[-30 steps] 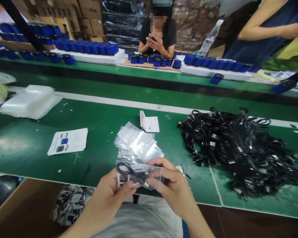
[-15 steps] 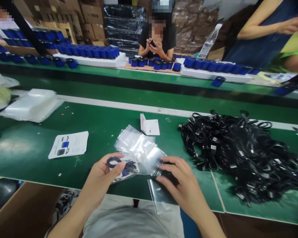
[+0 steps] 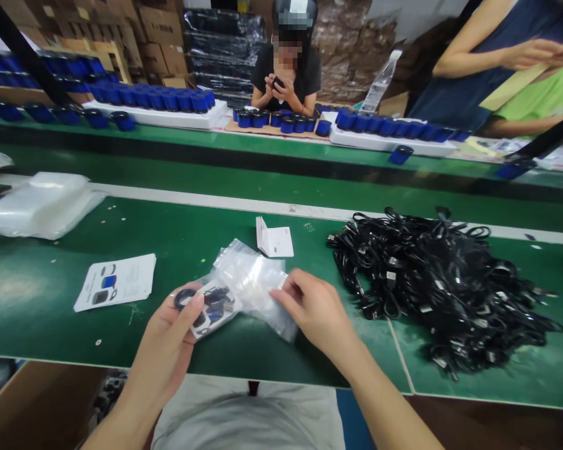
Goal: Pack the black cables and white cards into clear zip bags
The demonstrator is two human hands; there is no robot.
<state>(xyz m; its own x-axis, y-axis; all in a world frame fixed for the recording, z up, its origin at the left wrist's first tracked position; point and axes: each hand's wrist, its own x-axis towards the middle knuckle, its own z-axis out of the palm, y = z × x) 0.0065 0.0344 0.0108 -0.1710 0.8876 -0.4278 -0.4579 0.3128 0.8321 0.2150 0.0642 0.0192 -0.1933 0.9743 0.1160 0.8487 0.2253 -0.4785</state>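
My left hand is closed on a small clear bag holding a coiled black cable and a card, just above the green table's near edge. My right hand pinches the top of a pile of empty clear zip bags lying in the middle of the table. A big heap of coiled black cables lies to the right of that hand.
A stack of printed leaflets lies at the left and a small folded card behind the bags. White plastic bags sit far left. A cardboard box stands below the table edge. Across the belt are blue cylinders on white trays and other people.
My left hand carried the filled bag to the left. My right hand let go of it and moved up onto the pile of empty bags, pinching one.
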